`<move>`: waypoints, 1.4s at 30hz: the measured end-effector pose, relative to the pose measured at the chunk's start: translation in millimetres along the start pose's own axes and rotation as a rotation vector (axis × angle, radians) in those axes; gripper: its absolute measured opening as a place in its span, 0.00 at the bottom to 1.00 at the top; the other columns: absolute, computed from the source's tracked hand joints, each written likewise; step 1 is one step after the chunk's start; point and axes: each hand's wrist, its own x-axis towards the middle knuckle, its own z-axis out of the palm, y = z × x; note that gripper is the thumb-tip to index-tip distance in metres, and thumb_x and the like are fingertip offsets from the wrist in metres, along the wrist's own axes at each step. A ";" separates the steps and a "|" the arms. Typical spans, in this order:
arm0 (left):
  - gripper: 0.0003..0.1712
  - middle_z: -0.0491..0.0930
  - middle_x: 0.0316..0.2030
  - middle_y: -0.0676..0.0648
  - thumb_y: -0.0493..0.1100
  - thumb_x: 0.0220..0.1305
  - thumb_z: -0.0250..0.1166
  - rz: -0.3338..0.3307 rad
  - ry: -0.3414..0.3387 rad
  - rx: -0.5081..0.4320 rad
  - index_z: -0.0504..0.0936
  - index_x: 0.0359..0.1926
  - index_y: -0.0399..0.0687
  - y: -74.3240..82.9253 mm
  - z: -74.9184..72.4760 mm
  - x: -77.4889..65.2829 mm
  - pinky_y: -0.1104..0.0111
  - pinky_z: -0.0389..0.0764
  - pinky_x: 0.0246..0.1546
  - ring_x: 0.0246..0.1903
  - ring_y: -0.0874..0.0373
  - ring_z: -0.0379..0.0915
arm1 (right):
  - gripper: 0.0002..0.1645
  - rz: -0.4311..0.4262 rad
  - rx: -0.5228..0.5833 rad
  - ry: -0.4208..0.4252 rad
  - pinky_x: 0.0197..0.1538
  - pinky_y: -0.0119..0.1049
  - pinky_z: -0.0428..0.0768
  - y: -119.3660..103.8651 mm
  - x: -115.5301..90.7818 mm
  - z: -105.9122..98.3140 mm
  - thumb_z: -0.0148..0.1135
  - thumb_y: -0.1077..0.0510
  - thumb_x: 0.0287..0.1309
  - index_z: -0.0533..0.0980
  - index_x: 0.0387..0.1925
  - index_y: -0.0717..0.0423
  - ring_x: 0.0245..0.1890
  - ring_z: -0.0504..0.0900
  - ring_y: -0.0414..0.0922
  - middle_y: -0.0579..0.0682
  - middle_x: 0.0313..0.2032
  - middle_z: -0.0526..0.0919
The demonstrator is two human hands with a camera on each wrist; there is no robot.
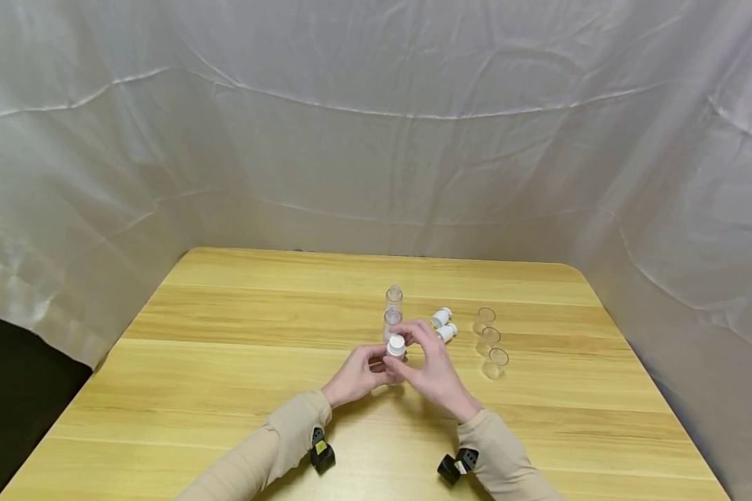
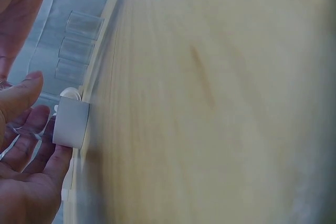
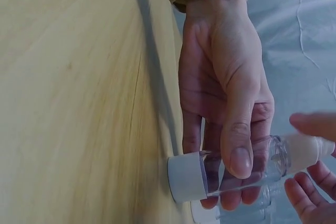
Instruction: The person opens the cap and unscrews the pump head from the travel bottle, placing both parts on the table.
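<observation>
Upright between the hands is a clear pump bottle with a white base and a white pump on top. My left hand grips the clear body, thumb on the near side and fingers behind. Around the white pump curl the thumb and fingers of my right hand; its exact contact is partly hidden. Two more clear bottles stand just beyond the hands. To their right, two white pumps lie on the table, one close behind the right hand.
Three clear caps stand in a row on the right side of the wooden table. Pale curtains hang behind and beside it. Each sleeve carries a small black wrist camera.
</observation>
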 end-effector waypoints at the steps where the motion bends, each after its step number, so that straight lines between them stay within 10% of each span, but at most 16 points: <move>1: 0.21 0.82 0.55 0.33 0.34 0.61 0.70 -0.001 0.001 0.000 0.80 0.55 0.31 -0.1 0.1 0.1 0.62 0.81 0.64 0.58 0.39 0.79 | 0.27 -0.004 0.006 0.004 0.53 0.35 0.83 0.0 0.1 0.1 0.77 0.65 0.48 0.78 0.52 0.58 0.45 0.80 0.42 0.52 0.48 0.81; 22: 0.21 0.84 0.54 0.35 0.36 0.62 0.70 -0.017 0.000 0.016 0.81 0.55 0.34 -2.1 0.8 0.7 0.63 0.81 0.64 0.57 0.42 0.80 | 0.23 -0.025 0.130 -0.047 0.63 0.36 0.82 -1.4 0.0 -3.8 0.70 0.71 0.53 0.78 0.52 0.64 0.52 0.80 0.46 0.57 0.51 0.82; 42: 0.20 0.83 0.54 0.33 0.34 0.62 0.69 0.006 -0.008 0.006 0.81 0.55 0.31 0.2 -0.2 0.8 0.64 0.81 0.63 0.57 0.40 0.80 | 0.28 0.000 0.016 -0.034 0.58 0.38 0.79 -1.1 1.4 -1.8 0.75 0.66 0.49 0.77 0.54 0.58 0.49 0.80 0.45 0.54 0.51 0.82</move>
